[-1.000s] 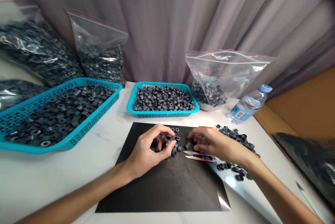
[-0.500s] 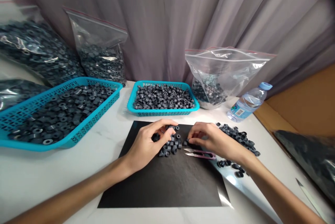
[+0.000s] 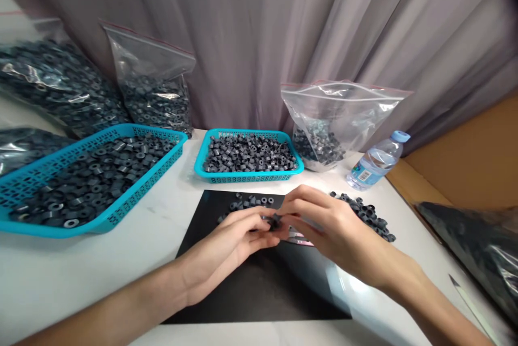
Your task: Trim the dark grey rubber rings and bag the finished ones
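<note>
Both hands meet above the black mat (image 3: 259, 286). Between the fingers of my left hand (image 3: 243, 235) there is a small dark grey ring-shaped piece (image 3: 275, 222). The fingertips of my right hand (image 3: 324, 222) close in on the same piece from the other side, and they partly cover it. Thread snips (image 3: 300, 239) lie on the mat under my right hand, with their handles hidden. A loose group of similar ring pieces (image 3: 246, 203) rests on the mat just behind my left hand.
Two turquoise baskets hold many grey rings: a large one (image 3: 121, 195) at left and a smaller one (image 3: 249, 177) at the back. Bags of rings (image 3: 156, 92) stand behind. At right are an open zip bag (image 3: 324, 141), a water bottle (image 3: 376, 162) and a ring pile (image 3: 368, 216).
My hands have come together over the mat. My left hand has left the ring group and turned, and my right hand has moved left, now covering part of the snips.
</note>
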Motion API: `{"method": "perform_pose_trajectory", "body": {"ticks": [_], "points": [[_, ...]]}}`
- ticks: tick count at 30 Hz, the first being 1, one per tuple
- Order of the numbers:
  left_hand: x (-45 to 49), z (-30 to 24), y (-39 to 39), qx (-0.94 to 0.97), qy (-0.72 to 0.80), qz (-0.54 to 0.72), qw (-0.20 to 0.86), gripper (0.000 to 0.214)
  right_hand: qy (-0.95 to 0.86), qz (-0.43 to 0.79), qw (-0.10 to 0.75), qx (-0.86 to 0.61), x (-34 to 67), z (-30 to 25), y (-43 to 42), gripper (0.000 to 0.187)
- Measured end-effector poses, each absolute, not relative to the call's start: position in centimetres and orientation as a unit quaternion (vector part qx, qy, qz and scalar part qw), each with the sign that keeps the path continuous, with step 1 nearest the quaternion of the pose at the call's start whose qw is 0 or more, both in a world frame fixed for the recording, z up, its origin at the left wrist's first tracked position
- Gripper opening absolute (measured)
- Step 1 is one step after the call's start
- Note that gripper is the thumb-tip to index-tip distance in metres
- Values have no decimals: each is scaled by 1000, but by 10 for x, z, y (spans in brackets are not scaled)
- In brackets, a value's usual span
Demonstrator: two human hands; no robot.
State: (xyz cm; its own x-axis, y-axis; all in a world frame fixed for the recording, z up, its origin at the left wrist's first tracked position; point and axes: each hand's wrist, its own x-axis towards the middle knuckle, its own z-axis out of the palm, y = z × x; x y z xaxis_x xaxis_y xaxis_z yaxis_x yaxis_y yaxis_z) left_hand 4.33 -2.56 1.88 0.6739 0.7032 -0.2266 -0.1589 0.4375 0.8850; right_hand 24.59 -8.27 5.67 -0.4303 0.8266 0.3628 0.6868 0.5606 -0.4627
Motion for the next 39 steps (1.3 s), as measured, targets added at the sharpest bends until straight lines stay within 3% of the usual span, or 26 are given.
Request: {"method": "perform_pose_trajectory", "body": {"ticks": [4,12,17,25,33,36,39], "points": [[45,21,-25,394,273,254,840,34,-863,124,218,-439,243,59,-89,27],[44,19,-25,394,273,265,837,26,-823,132,318,-451,254,60,-82,26],[43,15,-26,415,260,251,835,42,-799,133,356,-466,250,58,-81,21],[45,25,-31,366,251,226,867,37,-796,274,365,-398,236,52,-81,27],[44,24,-33,363,271,223,863,35,-702,400,444,-387,235,41,-74,24],[43,27,-32,372,284,209,859,39,-671,365,484,-427,245,43,-68,18],[42,28,-31,384,295,175,857,51,-689,293,430,-505,264,44,-62,15]]}}
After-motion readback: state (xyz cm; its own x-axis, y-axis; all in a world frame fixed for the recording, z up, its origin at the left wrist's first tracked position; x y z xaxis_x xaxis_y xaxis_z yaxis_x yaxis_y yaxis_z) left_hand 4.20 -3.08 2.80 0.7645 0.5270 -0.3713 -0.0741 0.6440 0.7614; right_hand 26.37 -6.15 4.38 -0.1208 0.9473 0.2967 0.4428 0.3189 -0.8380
